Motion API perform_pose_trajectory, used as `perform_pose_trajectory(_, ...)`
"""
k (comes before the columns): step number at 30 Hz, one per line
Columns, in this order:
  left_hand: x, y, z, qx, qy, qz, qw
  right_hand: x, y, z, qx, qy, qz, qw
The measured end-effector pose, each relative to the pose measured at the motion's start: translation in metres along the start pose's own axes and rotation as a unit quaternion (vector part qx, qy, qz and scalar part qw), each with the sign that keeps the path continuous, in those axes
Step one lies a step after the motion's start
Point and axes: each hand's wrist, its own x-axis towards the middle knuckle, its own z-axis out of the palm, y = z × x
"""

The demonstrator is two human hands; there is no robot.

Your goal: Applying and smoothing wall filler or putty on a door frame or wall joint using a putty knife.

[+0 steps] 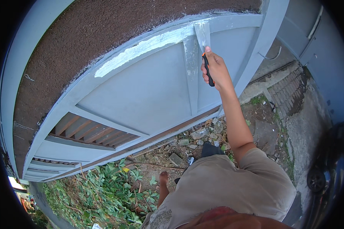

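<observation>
My right hand [214,68] is closed round the black and orange handle of a putty knife [203,33], its thumb towards the blade. The wide metal blade lies against the upper rail of a light blue-grey panelled wall [141,84]. A long streak of white filler [145,45] runs along that rail to the left of the blade. White smears also mark the upright strip just below it. My left hand [163,177] hangs low beside my body, away from the wall; it shows small, and its fingers cannot be made out.
Above the rail is a rough brown surface [103,26]. Slatted vents [91,131] sit low in the wall. Leafy plants [107,191] grow at lower left, and broken stones [198,133] lie at the wall's foot. A dark vehicle [321,179] stands at right, beside concrete paving.
</observation>
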Motion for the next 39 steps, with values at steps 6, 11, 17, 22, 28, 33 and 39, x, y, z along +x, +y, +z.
perform_pose_trajectory(6, 0.008, 0.002, 0.008, 0.241, 0.053, 0.060, 0.967, -0.020, 0.018, 0.000, -0.010, 0.020, -0.026, 0.999)
perform_pose_trajectory(11, 0.005, 0.014, 0.014, 0.189, 0.015, 0.052, 0.980, 0.001, 0.005, 0.007, 0.017, 0.002, 0.005, 1.000)
perform_pose_trajectory(17, 0.002, 0.015, -0.005, -0.065, -0.059, -0.033, 0.996, 0.007, -0.057, 0.024, 0.040, -0.008, -0.132, 0.990)
perform_pose_trajectory(22, -0.004, -0.001, 0.011, 0.100, 0.107, 0.054, 0.988, -0.032, 0.031, 0.002, -0.005, 0.022, -0.065, 0.998)
perform_pose_trajectory(28, -0.019, -0.026, -0.005, 0.036, 0.111, 0.005, 0.993, -0.008, 0.039, -0.004, -0.056, 0.035, -0.011, 0.998)
perform_pose_trajectory(33, -0.020, -0.024, -0.001, 0.140, 0.130, -0.011, 0.982, 0.006, 0.004, -0.015, -0.110, 0.022, -0.055, 0.992)
perform_pose_trajectory(39, 0.018, 0.018, 0.002, -0.029, 0.026, 0.020, 0.999, -0.016, 0.036, -0.029, -0.147, 0.044, -0.036, 0.987)
